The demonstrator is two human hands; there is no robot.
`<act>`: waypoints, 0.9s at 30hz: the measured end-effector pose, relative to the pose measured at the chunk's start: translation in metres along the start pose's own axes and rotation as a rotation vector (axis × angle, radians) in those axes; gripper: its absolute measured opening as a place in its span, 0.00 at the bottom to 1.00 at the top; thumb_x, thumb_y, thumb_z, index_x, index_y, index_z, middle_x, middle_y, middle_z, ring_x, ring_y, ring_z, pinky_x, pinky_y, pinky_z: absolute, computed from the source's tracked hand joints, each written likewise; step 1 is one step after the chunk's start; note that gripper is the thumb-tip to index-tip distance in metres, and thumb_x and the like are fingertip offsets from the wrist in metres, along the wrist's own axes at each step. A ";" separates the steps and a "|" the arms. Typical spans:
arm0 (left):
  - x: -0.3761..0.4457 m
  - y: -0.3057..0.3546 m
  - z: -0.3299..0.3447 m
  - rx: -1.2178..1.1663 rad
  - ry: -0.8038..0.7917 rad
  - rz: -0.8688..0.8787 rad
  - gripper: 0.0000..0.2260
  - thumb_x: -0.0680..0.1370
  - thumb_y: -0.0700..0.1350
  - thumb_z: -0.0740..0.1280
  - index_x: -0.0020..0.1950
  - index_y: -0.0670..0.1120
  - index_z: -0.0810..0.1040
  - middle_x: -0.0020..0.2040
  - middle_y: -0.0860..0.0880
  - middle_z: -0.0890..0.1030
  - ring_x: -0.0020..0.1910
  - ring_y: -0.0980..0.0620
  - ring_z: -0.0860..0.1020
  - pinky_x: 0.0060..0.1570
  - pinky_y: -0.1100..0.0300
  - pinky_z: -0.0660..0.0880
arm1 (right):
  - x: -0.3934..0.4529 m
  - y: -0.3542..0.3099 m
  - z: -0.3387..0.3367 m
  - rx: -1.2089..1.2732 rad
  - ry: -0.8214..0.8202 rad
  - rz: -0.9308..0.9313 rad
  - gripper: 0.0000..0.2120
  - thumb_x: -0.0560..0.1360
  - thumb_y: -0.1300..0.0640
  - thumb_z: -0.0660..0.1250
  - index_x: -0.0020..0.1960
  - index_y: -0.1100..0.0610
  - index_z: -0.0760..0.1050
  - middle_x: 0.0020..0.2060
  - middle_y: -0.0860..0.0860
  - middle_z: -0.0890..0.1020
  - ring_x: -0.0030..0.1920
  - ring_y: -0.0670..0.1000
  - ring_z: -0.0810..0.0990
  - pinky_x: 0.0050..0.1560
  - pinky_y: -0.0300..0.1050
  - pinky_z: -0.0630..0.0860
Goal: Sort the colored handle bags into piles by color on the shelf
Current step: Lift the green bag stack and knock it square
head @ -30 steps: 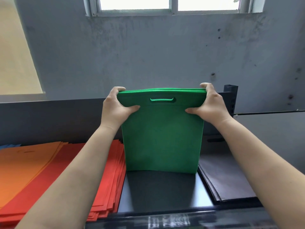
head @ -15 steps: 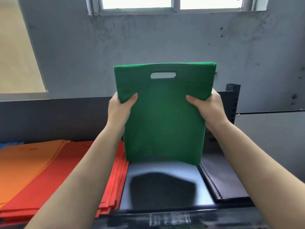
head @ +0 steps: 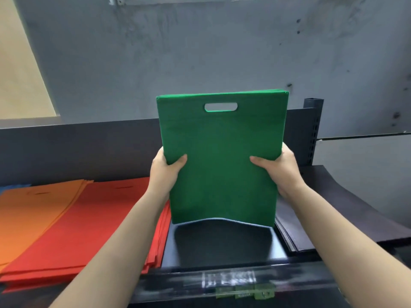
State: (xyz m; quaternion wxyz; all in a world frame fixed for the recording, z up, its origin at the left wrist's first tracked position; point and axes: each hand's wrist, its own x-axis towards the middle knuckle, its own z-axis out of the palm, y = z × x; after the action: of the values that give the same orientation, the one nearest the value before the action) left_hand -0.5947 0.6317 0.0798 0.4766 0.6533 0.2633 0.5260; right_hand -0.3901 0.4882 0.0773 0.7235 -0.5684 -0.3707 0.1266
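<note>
A stack of green handle bags (head: 222, 156) stands upright, its cut-out handle at the top and its lower edge just above the dark shelf (head: 222, 247). My left hand (head: 164, 172) grips its left edge and my right hand (head: 282, 170) grips its right edge, thumbs on the front face. A red bag pile (head: 100, 223) lies flat to the left. Beyond it sits an orange bag pile (head: 29, 214), and a black bag pile (head: 295, 232) lies to the right.
A sliver of blue (head: 13, 187) shows at the far left behind the orange pile. A black perforated upright post (head: 312, 130) rises at the right rear. The shelf's back panel (head: 77, 147) and a grey wall (head: 200, 52) lie behind.
My hands slid from the stack's top corners down to its sides. The green stack rose off the shelf, showing its full front face, and now sits lower again, near the shelf.
</note>
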 end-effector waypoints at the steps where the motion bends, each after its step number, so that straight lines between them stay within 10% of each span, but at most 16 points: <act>1: -0.004 -0.008 -0.002 0.016 -0.007 -0.033 0.12 0.75 0.37 0.69 0.52 0.53 0.76 0.51 0.54 0.82 0.52 0.54 0.80 0.50 0.58 0.77 | -0.005 0.007 -0.002 -0.023 -0.015 0.029 0.20 0.66 0.67 0.76 0.51 0.50 0.76 0.49 0.50 0.84 0.49 0.51 0.83 0.50 0.50 0.80; 15: -0.041 -0.044 -0.009 0.210 -0.013 -0.039 0.15 0.76 0.34 0.67 0.61 0.44 0.73 0.57 0.48 0.79 0.58 0.47 0.77 0.59 0.50 0.74 | -0.044 0.055 -0.002 -0.145 0.035 0.105 0.20 0.70 0.64 0.74 0.57 0.51 0.72 0.52 0.48 0.81 0.55 0.52 0.79 0.57 0.53 0.77; 20: -0.063 -0.066 -0.014 0.278 -0.035 -0.052 0.16 0.77 0.32 0.65 0.63 0.40 0.72 0.56 0.49 0.78 0.58 0.48 0.76 0.57 0.56 0.72 | -0.060 0.067 -0.004 -0.267 0.055 0.041 0.18 0.72 0.64 0.72 0.54 0.47 0.69 0.45 0.36 0.76 0.49 0.47 0.77 0.43 0.34 0.72; 27: -0.044 -0.054 -0.028 0.313 -0.201 -0.254 0.16 0.77 0.30 0.63 0.64 0.39 0.72 0.60 0.42 0.78 0.57 0.44 0.77 0.62 0.48 0.72 | -0.034 0.045 -0.013 -0.413 -0.210 0.218 0.15 0.70 0.67 0.72 0.56 0.60 0.77 0.53 0.55 0.82 0.54 0.56 0.81 0.58 0.56 0.76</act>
State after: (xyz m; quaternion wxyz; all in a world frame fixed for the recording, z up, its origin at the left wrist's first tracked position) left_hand -0.6263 0.6264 0.0117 0.4560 0.7299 0.3730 0.3466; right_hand -0.3943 0.4726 0.0213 0.5317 -0.7244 -0.3984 0.1836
